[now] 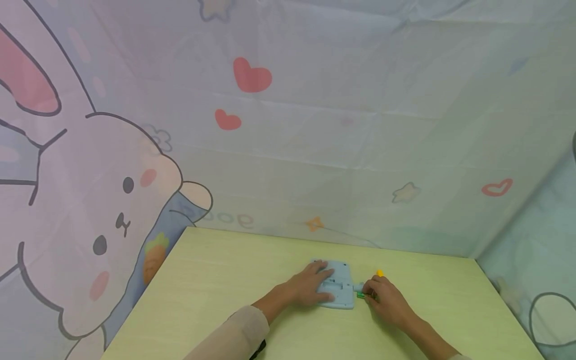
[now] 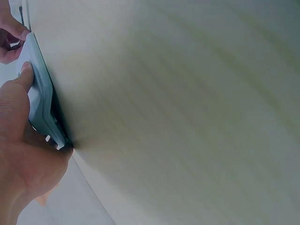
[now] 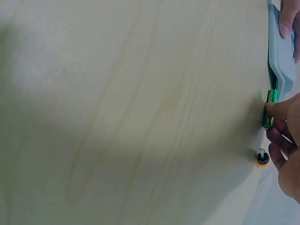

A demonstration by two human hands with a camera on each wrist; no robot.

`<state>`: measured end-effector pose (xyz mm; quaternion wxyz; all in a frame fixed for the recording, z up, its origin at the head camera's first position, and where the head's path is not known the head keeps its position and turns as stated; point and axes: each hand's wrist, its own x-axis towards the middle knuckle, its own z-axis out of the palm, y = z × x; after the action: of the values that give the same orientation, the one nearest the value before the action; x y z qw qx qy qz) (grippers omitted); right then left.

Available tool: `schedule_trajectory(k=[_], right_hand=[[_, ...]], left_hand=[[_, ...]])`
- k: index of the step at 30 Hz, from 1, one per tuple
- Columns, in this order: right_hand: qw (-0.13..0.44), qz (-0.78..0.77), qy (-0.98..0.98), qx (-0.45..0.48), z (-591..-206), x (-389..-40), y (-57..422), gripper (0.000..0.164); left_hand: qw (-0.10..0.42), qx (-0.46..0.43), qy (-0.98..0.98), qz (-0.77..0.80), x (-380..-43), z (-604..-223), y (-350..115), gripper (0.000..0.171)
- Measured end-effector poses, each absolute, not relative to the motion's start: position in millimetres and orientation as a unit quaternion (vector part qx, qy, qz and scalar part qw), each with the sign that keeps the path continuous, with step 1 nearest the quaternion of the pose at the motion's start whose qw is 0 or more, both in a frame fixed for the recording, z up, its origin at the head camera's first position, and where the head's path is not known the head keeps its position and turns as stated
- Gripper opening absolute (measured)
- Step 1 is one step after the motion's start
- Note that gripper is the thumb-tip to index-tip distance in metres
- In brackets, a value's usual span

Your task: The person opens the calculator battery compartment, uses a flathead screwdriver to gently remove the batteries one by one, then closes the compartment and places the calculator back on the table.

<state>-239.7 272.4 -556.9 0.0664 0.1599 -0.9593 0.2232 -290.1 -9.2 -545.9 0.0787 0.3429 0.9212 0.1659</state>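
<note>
A light blue calculator-like device [image 1: 344, 270] lies on the table with its back up and a recess showing in it. My left hand [image 1: 309, 286] rests across its left part, fingers spread over the back and thumb along the near side. At the device's right edge, my right hand [image 1: 386, 298] pinches a green battery [image 3: 270, 111] between thumb and fingers. A small light blue piece [image 1: 358, 288] juts out between the device and the right fingertips, partly hidden by them.
Just beyond the right hand sits a small yellow-orange thing [image 1: 380, 273], with black and a metal tip showing on it [image 3: 262, 158]. The pale wooden table [image 1: 216, 290] ends at a printed cloth backdrop [image 1: 306, 165] with a rabbit and hearts.
</note>
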Motion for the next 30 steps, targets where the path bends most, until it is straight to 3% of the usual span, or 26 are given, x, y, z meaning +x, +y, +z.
schedule_trajectory(k=[30], right_hand=[[0.086, 0.202, -0.962, 0.164, -559.1, -239.1, 272.0, 0.020]], left_hand=[[0.079, 0.343, 0.921, 0.169, -290.7, -545.3, -8.4, 0.076]])
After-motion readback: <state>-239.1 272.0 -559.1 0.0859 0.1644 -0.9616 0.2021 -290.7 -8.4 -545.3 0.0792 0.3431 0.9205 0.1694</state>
